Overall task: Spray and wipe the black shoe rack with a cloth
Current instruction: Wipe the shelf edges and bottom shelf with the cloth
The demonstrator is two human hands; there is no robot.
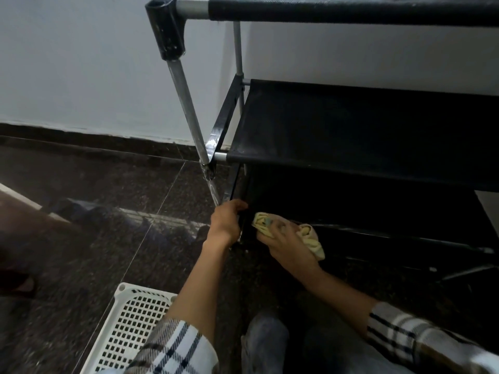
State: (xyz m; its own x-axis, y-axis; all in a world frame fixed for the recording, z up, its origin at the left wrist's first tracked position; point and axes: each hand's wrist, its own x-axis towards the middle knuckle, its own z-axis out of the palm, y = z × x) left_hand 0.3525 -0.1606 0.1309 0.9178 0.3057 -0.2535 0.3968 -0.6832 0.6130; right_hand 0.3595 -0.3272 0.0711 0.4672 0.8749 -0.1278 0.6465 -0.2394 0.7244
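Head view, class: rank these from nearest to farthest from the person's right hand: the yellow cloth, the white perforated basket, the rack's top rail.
From the right hand:
1. Yellow cloth, held in that hand, low on the shoe rack.
2. White perforated basket, on the floor at lower left.
3. Top rail, across the top of the picture.

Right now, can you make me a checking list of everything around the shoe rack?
Surface: dark speckled floor, shiny.
Job's things: black shoe rack against the wall; yellow cloth at its lowest shelf; spray bottle not seen.
Clutter: white perforated basket on the floor, near left.
Grippers: left hand has its grip on the rack's lower left frame; right hand presses the cloth.
Cables: nothing seen.
Surroundings: white wall, dark skirting.
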